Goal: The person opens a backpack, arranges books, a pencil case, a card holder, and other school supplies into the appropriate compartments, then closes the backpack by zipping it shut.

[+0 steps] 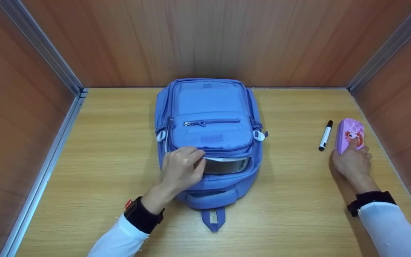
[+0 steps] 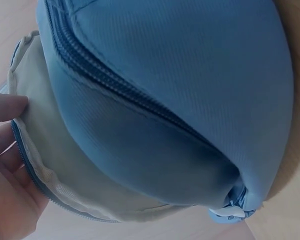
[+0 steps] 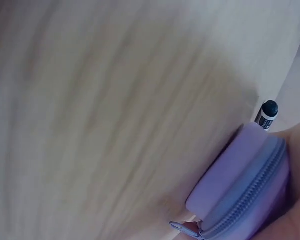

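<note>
A blue backpack (image 1: 211, 132) lies on the table with its carry handle (image 1: 212, 200) toward me. My left hand (image 1: 182, 166) pinches the zippered edge of its open compartment, between thumb and fingers. The pale lining (image 2: 45, 115) of the lifted flap shows in the left wrist view. At the far right, my right hand (image 1: 353, 162) grips the near end of a small pink-purple zippered pencil case (image 1: 350, 130) with a cartoon picture on its lid. One finger lies over the lid. The case's zipper (image 3: 252, 187) runs along its side in the right wrist view.
Left of the pencil case lies a white marker (image 1: 325, 135) with black ends. Wooden panels (image 1: 205, 43) with grey metal edging stand behind and at both sides of the table (image 1: 102, 171).
</note>
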`<state>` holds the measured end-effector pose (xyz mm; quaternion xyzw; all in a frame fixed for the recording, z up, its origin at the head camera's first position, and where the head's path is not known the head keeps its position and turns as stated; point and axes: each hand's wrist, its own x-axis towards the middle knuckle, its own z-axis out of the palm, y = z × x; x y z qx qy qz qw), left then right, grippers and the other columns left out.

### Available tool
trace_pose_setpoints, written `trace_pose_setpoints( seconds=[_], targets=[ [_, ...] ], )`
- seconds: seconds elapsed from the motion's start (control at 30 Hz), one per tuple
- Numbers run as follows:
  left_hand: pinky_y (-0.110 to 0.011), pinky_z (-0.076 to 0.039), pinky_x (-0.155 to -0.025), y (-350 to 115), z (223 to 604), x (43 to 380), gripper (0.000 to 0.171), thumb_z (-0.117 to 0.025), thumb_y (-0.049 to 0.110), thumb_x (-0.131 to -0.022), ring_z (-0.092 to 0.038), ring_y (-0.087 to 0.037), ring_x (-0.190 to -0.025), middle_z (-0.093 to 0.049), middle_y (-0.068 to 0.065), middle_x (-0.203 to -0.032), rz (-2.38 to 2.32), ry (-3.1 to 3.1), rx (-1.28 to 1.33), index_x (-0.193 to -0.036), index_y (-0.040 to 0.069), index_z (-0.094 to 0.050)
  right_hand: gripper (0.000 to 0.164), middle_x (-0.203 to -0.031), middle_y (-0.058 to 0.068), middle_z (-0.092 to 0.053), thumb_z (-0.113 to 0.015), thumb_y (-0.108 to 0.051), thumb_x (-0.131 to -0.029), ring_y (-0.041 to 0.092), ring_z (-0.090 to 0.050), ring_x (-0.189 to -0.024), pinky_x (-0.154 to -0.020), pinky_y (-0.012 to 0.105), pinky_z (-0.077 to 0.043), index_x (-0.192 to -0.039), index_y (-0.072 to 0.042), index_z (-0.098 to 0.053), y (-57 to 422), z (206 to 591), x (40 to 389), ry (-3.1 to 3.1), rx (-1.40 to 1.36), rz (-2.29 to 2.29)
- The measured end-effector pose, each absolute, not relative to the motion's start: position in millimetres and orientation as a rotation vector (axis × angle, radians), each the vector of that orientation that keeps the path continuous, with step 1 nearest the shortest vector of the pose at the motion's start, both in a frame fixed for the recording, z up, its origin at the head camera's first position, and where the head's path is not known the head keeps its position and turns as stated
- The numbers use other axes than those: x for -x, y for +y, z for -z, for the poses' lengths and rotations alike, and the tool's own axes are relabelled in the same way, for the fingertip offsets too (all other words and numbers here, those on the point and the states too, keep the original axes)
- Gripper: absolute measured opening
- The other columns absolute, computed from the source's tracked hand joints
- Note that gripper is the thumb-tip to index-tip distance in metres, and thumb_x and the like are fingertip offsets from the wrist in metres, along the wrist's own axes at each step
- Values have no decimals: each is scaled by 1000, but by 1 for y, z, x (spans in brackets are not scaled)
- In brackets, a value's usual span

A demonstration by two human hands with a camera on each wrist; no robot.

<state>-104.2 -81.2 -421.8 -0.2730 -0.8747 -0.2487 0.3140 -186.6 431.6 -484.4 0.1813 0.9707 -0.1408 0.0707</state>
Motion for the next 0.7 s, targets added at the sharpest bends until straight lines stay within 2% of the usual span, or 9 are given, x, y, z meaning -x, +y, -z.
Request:
trace_pose_setpoints(
  seconds=[0.2, 0.33, 0.5, 0.7],
  targets=[
    [-22, -50, -53, -81, 420, 105, 11, -65, 11, -78, -62, -13, -62, -69, 0, -77, 634, -2299, 716, -83, 10, -74, 89, -124, 49, -18, -43, -43, -93, 55, -32, -95, -69, 59, -37, -143, 11, 5, 431, 481, 182, 3060, -478, 527],
    [-22, -50, -53, -82, 415, 106, 10, -66, 11, -80, -62, -13, -62, -69, 1, -77, 623, -2298, 706, -85, 10, -74, 89, -132, 48, -13, -46, -44, -92, 59, -31, -102, -73, 64, -37, -144, 11, 1, 428, 473, 180, 3181, -408, 615],
    [-22, -51, -55, -80, 408, 109, 10, -66, 11, -82, -62, -13, -64, -69, 0, -79, 638, -2305, 681, -88, 10, -74, 87, -147, 32, -10, -53, -41, -90, 52, -29, -119, -87, 67, -33, -150, -2, -3, 417, 454, 179, 3320, -373, 842],
    [-22, -47, -50, -78, 397, 115, 9, -66, 12, -83, -58, -11, -58, -68, 1, -75, 629, -2275, 645, -87, 11, -74, 83, -152, 11, -18, -59, -38, -89, 37, -34, -121, -93, 59, -32, -153, -19, -10, 391, 424, 172, 3318, -266, 1229]
  ],
)
